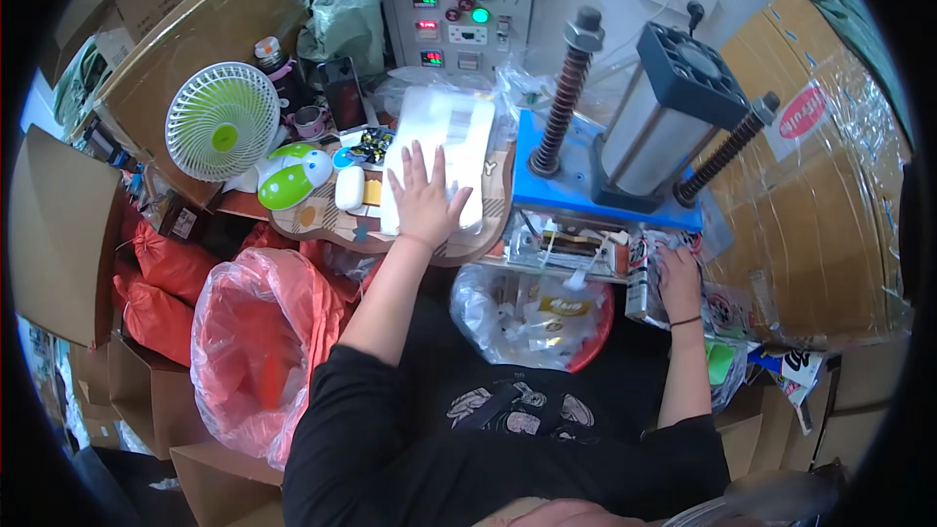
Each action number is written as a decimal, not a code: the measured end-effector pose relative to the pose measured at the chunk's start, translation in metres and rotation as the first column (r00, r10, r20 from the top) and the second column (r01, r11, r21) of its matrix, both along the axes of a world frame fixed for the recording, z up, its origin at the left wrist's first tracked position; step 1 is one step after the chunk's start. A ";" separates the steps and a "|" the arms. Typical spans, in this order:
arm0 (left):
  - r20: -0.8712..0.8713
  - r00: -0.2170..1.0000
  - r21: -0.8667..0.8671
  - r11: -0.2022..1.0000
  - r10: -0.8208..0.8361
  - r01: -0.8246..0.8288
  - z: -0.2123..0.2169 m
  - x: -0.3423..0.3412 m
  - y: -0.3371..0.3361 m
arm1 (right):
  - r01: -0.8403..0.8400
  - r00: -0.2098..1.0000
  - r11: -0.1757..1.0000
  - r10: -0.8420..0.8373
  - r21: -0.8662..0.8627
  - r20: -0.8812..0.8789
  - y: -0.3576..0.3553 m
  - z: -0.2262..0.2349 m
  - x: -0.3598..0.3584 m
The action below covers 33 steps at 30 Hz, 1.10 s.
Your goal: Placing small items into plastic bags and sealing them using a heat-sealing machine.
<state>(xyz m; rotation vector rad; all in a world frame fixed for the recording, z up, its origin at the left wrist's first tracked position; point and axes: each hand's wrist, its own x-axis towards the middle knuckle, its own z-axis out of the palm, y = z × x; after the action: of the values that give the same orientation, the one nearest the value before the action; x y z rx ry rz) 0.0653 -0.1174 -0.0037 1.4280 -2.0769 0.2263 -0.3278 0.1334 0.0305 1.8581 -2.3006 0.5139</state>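
Note:
My left hand lies flat, fingers spread, on a stack of white plastic sheets or bags on the patterned board. Out to the right, my right hand is bent over a black, white and red printed packet, its fingers curled at the top edge. The packet is at the front of the blue-based press, which has a metal cylinder and two spring posts. Part of the right fingertips is hard to make out against the print.
A green-and-white fan, a phone and a white mouse-shaped case stand left of the sheets. Below are a red-lined bin and a red-rimmed tub holding clear plastic. A control box stands behind; cardboard walls the right.

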 end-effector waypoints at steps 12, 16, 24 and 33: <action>-0.829 0.560 0.437 0.610 -0.012 0.661 0.011 0.007 0.137 | -0.120 0.856 0.986 0.161 -0.113 0.492 0.002 0.033 0.087; -0.739 0.650 0.532 0.439 -0.176 0.724 0.024 -0.028 0.166 | -0.367 0.772 0.907 0.421 -0.207 0.476 -0.007 0.072 0.125; -0.925 0.372 0.378 0.072 0.083 0.923 0.015 -0.065 0.202 | -0.437 0.745 0.883 0.462 -0.173 0.480 -0.011 0.073 0.102; -0.851 0.382 0.343 -0.169 0.360 0.924 0.019 -0.078 0.185 | -0.117 0.532 0.984 0.179 -0.137 0.828 0.018 0.047 0.042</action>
<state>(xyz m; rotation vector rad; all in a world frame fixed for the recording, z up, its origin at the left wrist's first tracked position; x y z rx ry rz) -0.0128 0.0680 0.0155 0.7130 -1.2733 -2.4443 -0.2861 0.1517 0.0778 2.0449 -2.5278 1.8602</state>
